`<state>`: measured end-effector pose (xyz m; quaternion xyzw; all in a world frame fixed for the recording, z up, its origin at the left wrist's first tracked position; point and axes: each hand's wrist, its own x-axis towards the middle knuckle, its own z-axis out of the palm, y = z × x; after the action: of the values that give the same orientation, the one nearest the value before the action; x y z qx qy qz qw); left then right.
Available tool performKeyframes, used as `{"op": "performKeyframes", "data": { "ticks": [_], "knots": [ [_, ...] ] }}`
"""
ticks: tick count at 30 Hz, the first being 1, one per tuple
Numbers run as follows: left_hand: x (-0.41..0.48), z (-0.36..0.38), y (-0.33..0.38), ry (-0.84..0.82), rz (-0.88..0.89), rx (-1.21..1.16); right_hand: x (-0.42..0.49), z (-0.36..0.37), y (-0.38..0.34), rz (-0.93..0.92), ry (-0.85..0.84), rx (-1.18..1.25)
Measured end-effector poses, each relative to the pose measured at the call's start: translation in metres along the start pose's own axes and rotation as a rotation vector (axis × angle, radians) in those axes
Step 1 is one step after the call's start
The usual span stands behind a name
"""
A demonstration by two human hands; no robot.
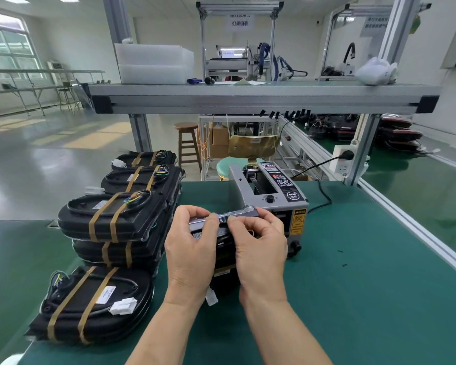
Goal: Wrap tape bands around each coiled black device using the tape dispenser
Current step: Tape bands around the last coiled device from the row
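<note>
Currently mid-wrap on one unit. The black device (223, 239) stands on edge in the middle of the green bench (353, 285), just in front of the tape dispenser (270, 197). The left hand (192, 248) and right hand (261, 246) both curl round its top edge, thumbs and forefingers pinching along the shiny rim. It looks like a tape end being pressed down, though I can't make out the strip itself. A tan band seems to show lower on it, between the wrists; I can't tell whether a second is on.

Done so far, as I read it: a taped device (95, 304) lies near left with two tan bands, and stacks (111, 219) behind it run to the far left — every visible one double-banded. No unwrapped ones in sight, so what's left beyond this one is unclear.
</note>
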<state>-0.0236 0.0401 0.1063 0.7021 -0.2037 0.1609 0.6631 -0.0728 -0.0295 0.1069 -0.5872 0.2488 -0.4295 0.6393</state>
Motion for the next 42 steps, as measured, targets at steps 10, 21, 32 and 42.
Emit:
{"op": "performKeyframes", "data": {
  "ticks": [10,21,32,42],
  "knots": [
    [0.002,0.002,0.000,0.038,-0.056,0.004,0.002,0.000,0.005,-0.065,-0.008,-0.077],
    [0.001,0.002,0.000,0.010,0.006,0.006,0.005,0.005,0.002,-0.064,0.052,-0.078],
    [0.011,-0.002,-0.012,0.146,-0.095,0.038,0.020,-0.023,0.010,0.137,-0.233,0.314],
    [-0.007,0.004,-0.048,0.024,-0.603,-0.654,0.034,-0.064,0.038,-0.097,-0.466,-0.366]
  ]
}}
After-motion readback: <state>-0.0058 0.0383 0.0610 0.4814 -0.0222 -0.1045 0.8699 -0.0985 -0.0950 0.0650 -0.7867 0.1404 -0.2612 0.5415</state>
